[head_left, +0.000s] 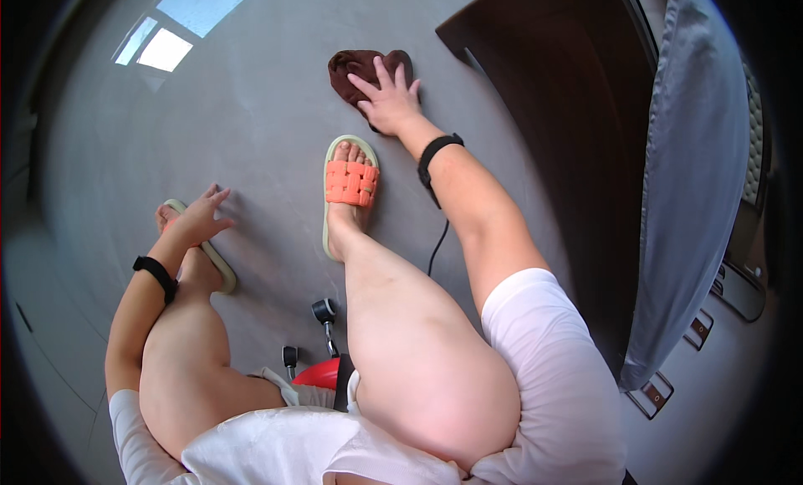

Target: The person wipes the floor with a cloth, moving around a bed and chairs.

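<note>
A crumpled dark brown cloth (351,65) lies on the grey floor, ahead of my right foot. My right hand (391,100) is spread over its near right part, fingers apart, and seems to touch it; the palm side is hidden. Over by my left foot, my left hand (203,217) hangs with its fingers apart and nothing in them. Each wrist wears a black strap. An orange woven slide sandal (351,182) with a pale green sole is on my right foot. My left foot's sandal (219,268) is partly covered by the hand and leg.
To the right stands a dark brown wooden panel (552,75), with a grey-blue cloth (694,167) hanging beside it. A black cable (437,249) runs under my right arm. Below me are a red seat part (318,375) and casters (324,310). The glossy floor (251,109) reflects a window.
</note>
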A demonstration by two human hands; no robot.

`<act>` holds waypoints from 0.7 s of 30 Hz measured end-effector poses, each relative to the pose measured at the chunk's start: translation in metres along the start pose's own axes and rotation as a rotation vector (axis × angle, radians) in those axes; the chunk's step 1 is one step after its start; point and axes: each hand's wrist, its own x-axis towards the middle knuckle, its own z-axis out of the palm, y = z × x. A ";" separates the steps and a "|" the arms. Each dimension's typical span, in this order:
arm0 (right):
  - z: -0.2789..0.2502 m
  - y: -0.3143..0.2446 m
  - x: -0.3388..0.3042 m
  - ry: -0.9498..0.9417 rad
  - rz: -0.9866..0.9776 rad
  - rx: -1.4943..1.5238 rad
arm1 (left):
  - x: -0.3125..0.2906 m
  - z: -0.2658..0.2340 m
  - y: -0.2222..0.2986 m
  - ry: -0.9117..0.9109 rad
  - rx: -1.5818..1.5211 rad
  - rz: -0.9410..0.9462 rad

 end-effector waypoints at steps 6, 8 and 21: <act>0.027 0.103 -0.077 0.139 0.418 0.020 | -0.011 -0.023 0.000 0.195 -0.098 -0.165; 0.035 0.119 -0.112 0.148 0.542 0.023 | -0.011 -0.022 -0.019 0.249 -0.155 -0.139; 0.049 0.043 -0.187 -0.069 1.550 0.700 | -0.032 0.007 -0.042 0.303 -0.223 -0.145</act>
